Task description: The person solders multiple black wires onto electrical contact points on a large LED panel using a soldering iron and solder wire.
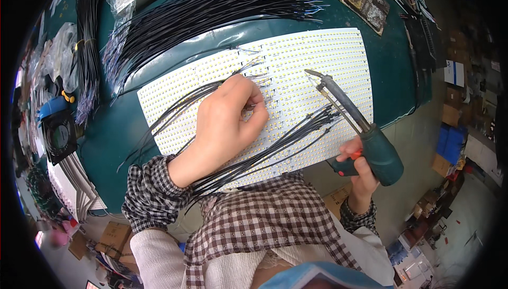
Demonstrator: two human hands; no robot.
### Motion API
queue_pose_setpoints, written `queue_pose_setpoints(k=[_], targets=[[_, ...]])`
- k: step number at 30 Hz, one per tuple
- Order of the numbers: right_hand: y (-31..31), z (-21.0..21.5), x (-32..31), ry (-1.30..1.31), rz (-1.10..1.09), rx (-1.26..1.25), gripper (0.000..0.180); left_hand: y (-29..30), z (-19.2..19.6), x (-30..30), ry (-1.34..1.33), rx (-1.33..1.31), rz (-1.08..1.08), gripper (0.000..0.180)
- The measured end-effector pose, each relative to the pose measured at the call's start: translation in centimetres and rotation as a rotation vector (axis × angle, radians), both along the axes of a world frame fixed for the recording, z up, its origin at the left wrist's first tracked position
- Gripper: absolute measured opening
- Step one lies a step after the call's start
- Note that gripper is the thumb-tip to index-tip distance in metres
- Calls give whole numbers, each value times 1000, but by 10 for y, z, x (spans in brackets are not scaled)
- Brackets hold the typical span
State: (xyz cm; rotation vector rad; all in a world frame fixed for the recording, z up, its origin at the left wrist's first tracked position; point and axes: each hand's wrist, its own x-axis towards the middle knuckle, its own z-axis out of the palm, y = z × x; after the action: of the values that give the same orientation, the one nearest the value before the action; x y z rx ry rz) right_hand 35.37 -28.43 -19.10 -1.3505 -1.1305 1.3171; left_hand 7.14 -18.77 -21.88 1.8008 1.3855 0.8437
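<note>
A white LED board sheet [317, 56], dotted with rows of small yellow LEDs, lies in front of me on the green table. My left hand [230, 111] is over its middle, thumb and index finger pinched at the ends of thin wires; the exact wire is hidden by the fingers. Black cables [185, 98] run under this hand toward the left. In my right hand [362, 170] is a dark green soldering gun [383, 156], my fingers round its handle at the red trigger. Its tip points up and left above the board, apart from it. More black cables [270, 148] lie across the board's lower part.
A large bundle of black cables [211, 16] with stripped ends lies behind the board, another bundle [87, 40] at the far left. A small black fan [59, 135] stands on the left. A stained tray [364, 3] sits at the back right.
</note>
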Motion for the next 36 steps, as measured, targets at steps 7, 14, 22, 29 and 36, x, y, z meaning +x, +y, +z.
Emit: queue_pose_setpoints(k=[7,14,22,29,36], targets=[[-3,-1,0,-23,14,-7,49,1,6,0,-47,-113,32,10],[-6,4,-2,-23,48,-35,42,4,5,0,41,-26,-19,11],[-13,-3,-2,-52,38,-31,30,5,1,0,34,-21,-25,11],[-14,0,-5,-177,33,-104,20,6,-1,0,54,-19,-26,12],[-14,1,-7,-198,22,-103,20,4,-3,3,24,8,7,13]])
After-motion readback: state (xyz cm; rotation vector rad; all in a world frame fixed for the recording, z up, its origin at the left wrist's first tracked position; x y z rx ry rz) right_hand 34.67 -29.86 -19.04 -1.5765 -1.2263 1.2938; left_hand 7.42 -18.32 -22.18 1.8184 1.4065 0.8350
